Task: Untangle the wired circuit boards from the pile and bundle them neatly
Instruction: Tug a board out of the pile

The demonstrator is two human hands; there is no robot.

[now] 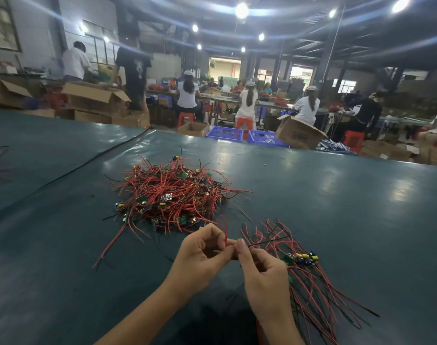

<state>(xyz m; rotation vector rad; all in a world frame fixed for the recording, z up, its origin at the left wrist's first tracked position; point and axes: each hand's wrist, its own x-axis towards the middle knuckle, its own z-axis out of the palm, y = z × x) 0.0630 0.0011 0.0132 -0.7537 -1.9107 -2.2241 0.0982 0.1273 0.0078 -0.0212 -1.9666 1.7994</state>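
1. Head view is showing two hands meeting at the fingertips: left hand [205,255] pinching a red wire [226,229], right hand [264,277] pinching a thin black wire [267,241].
2. One tangled pile [172,195] of red-wired boards is lying farther off on the glossy teal tabletop [337,207].
3. One straighter bundle [312,282] is lying near right.

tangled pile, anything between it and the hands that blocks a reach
Nothing visible does. Only stray red wires trail from the pile toward the left hand and right hand, which pinch a wire; the sorted bundle lies to their right.
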